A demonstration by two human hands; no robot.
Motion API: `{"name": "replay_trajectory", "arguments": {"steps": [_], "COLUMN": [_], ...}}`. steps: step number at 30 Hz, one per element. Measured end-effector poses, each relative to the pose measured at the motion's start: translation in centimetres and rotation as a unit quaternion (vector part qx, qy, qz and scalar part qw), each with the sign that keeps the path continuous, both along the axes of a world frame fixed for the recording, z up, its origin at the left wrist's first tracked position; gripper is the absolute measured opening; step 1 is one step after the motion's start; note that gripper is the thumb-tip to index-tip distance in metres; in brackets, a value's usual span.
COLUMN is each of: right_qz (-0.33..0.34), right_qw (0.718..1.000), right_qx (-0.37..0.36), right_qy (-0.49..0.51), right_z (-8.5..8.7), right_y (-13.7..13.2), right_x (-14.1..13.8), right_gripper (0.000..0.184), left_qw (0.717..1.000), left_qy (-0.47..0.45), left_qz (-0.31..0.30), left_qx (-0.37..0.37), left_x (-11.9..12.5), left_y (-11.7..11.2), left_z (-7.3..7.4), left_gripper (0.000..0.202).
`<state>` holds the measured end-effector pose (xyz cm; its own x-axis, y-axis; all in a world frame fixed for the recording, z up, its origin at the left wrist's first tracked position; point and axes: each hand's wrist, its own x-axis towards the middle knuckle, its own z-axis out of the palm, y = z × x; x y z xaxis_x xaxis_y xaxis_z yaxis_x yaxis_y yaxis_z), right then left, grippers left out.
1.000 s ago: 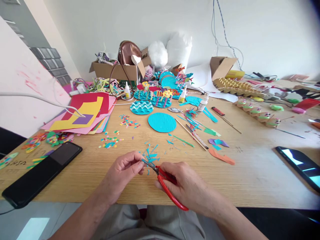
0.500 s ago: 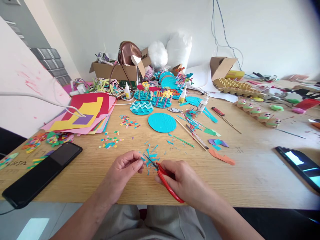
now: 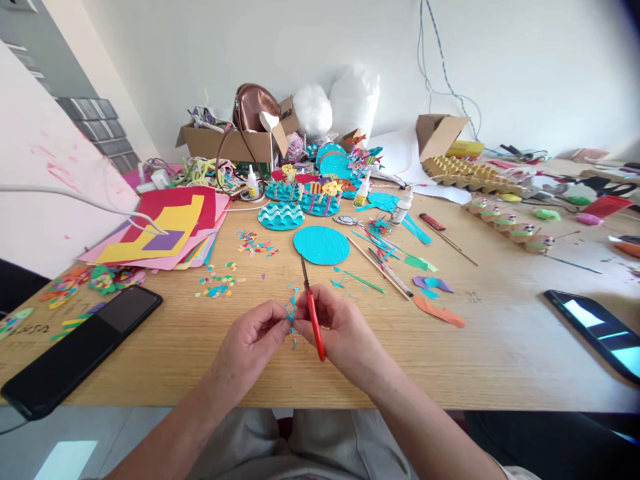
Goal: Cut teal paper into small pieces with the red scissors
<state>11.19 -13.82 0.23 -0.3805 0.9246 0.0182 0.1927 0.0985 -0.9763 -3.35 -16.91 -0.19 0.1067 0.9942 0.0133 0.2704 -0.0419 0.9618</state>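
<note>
Scissors (image 3: 312,310) now swing to point at 12 o'clock, gripped in the right hand (image 3: 343,330); left hand (image 3: 253,343) meets it, both pinching a teal scrap (image 3: 291,314) over the bench (image 3: 475,360). So small, it may slip among the offcuts.

Craft room: paper-strewn table (image 3: 500,347)

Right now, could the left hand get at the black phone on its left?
Probably yes: only bare table lies between the left hand and the black phone. But its fingers pinch a teal paper scrap, and the right hand holds the red scissors.
</note>
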Motion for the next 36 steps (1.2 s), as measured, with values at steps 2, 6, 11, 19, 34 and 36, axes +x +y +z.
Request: {"name": "replay_trajectory", "arguments": {"steps": [2,6,11,19,34,36], "right_qz": [0.002,0.009,0.023,0.036,-0.018,-0.032], "right_qw": [1.000,0.999,0.992,0.998,0.998,0.998], "right_qx": [0.003,-0.029,-0.086,0.007,0.018,0.019], "right_qy": [-0.005,0.028,0.094,-0.052,-0.065,-0.053], "right_z": [0.0,0.1,0.5,0.3,-0.4,-0.9], "right_y": [0.0,0.1,0.4,0.8,1.3,1.2], "right_x": [0.0,0.0,0.2,0.4,1.9,2.6], "right_gripper": [0.013,0.013,0.018,0.011,0.008,0.010], "left_qw": [1.000,1.000,0.999,0.992,0.999,0.997], "left_qy": [0.017,0.022,0.030,0.102,0.045,0.064], "left_qz": [0.001,-0.015,-0.027,-0.070,0.011,0.043], "left_qx": [0.004,0.007,0.009,0.024,-0.002,0.015], "left_x": [0.1,-0.1,-1.1,-1.4,-2.9,-4.1], "left_y": [0.0,0.0,-0.2,0.5,3.0,4.2], "left_z": [0.0,-0.2,-0.2,1.1,1.6,2.5], "left_gripper": [0.020,0.020,0.020,0.013,0.011,0.011]}}
